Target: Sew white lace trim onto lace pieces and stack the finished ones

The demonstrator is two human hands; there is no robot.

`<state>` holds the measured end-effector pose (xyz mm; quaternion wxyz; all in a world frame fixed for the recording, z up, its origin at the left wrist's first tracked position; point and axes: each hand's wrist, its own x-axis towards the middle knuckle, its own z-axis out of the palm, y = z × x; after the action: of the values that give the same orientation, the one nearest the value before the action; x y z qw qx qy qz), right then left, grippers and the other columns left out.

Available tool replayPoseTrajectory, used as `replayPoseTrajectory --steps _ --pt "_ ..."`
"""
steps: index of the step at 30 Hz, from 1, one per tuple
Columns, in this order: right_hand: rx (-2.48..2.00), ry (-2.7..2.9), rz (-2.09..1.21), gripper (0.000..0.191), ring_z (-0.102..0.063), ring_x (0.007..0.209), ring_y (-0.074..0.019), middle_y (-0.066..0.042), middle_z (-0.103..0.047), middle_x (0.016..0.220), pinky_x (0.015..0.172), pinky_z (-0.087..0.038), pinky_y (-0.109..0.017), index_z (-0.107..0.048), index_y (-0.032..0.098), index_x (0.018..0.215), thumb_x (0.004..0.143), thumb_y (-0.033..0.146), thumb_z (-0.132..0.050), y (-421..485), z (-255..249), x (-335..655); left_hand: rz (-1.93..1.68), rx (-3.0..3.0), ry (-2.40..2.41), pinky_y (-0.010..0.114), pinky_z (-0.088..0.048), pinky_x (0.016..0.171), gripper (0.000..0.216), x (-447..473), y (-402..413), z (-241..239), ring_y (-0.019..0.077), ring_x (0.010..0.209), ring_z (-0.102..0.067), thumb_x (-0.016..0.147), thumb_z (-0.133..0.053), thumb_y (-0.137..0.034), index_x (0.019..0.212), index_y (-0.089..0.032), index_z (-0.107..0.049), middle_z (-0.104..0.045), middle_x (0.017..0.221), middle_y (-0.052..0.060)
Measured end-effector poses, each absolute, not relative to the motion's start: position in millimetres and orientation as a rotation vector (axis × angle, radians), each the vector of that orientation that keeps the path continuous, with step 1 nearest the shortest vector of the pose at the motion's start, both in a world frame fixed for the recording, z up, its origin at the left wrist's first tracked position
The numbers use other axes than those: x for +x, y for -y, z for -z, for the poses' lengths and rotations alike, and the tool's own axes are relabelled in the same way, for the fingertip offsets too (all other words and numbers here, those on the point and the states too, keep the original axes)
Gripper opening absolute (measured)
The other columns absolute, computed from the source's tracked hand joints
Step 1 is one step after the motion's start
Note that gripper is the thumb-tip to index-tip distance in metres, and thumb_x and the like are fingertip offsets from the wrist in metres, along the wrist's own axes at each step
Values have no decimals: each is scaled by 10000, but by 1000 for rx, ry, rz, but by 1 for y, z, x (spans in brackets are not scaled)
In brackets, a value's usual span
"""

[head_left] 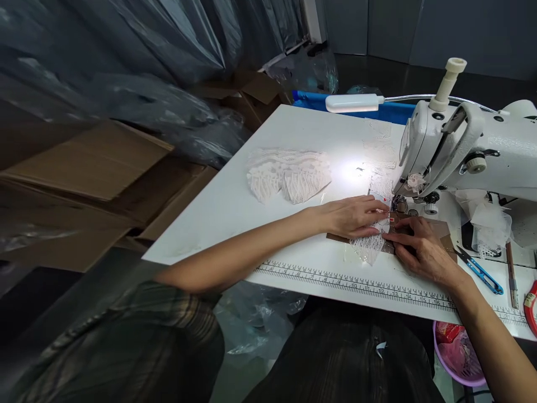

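My left hand (356,217) lies on a piece of white lace (369,250), its fingers stretched towards the needle area of a white sewing machine (497,151). From the other side, my right hand (423,247) reaches in with fingers apart, one fingertip touching the lace's edge. Both hands rest low, just in front of the presser foot (399,204). Beneath the lace is a brown flat sheet (438,228), partly covered by the hands. More lace runs back along the table behind the foot. Whether any fingertip pinches the cloth underneath is hidden.
Gathered lace pieces (289,172) lie on the white table (218,218). Blue thread snips (480,271), a thin brown-handled tool (510,274) and a red-handled tool (531,308) lie at right. A printed ruler (356,284) follows the front edge. Cardboard boxes (92,162) stand left; a purple basket (459,375) sits below.
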<state>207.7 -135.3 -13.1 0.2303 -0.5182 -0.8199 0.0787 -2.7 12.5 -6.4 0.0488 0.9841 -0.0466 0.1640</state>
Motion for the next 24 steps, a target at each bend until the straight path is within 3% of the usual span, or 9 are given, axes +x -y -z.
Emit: replayPoseTrajectory --steps 8,16,24 --pt "-1434 2255 -109 352 -555 1029 -262 -94 -623 1088 880 -520 -479 -722 337 1189 913 224 -536 137 18 206 -222 3272 16 379 -454 870 415 1 1 1 260 1011 -607 1026 -420 -371 1238 -73 -615 -628 1295 195" --pt "-1368 2269 77 312 -601 963 -238 -124 -621 1050 810 -580 -411 -738 226 1139 944 223 -495 128 17 209 -262 3275 -340 417 -357 916 498 11 9 0 269 1021 -588 1048 -345 -457 1234 -91 -628 -590 1385 169" --pt "-1421 2263 94 322 -612 932 -224 -118 -622 1055 805 -581 -407 -726 242 1168 952 230 -487 129 15 206 -290 3060 -397 456 -294 979 448 5 6 7 290 1155 -534 1044 -358 -422 1340 -158 -566 -511 1481 147"
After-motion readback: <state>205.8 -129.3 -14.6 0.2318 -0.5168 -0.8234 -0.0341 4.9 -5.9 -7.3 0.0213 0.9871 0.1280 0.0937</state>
